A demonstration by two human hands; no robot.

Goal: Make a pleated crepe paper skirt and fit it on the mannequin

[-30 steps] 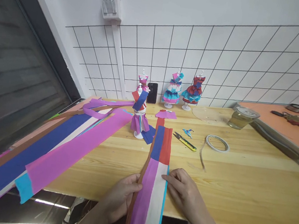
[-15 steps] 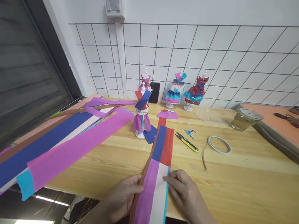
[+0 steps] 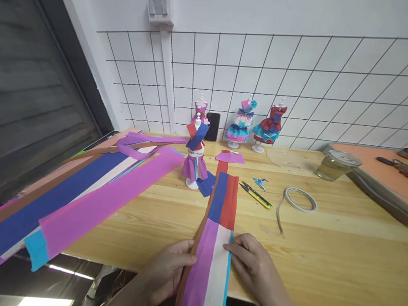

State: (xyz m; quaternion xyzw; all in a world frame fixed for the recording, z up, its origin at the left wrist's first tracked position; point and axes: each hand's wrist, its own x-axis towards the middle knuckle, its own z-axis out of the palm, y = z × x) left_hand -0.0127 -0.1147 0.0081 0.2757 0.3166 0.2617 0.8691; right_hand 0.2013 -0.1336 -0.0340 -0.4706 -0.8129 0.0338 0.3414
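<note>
Long layered crepe paper strips (image 3: 200, 271) in purple, white, brown, blue, red and light blue run from the table's front edge toward the middle. On their left edge my left hand (image 3: 171, 268) pinches the strips, thumb on top. My right hand (image 3: 253, 263) grips the right edge between thumb and index finger. Beyond the far end of the strips stands a small mannequin (image 3: 196, 154) in a purple paper skirt with a blue and red top. Yellow snips (image 3: 256, 195) lie right of the strips, beside a small blue scrap (image 3: 260, 183).
More paper strips (image 3: 105, 195) spread over the table's left side. Three dressed mannequins, one in red (image 3: 270, 124), and a phone (image 3: 212, 126) stand at the back. A tape roll (image 3: 300, 199) and a lidded cup (image 3: 337, 166) are on the right.
The whole view has shifted slightly, with things appearing a little further right. Both hands keep their hold on the strips.
</note>
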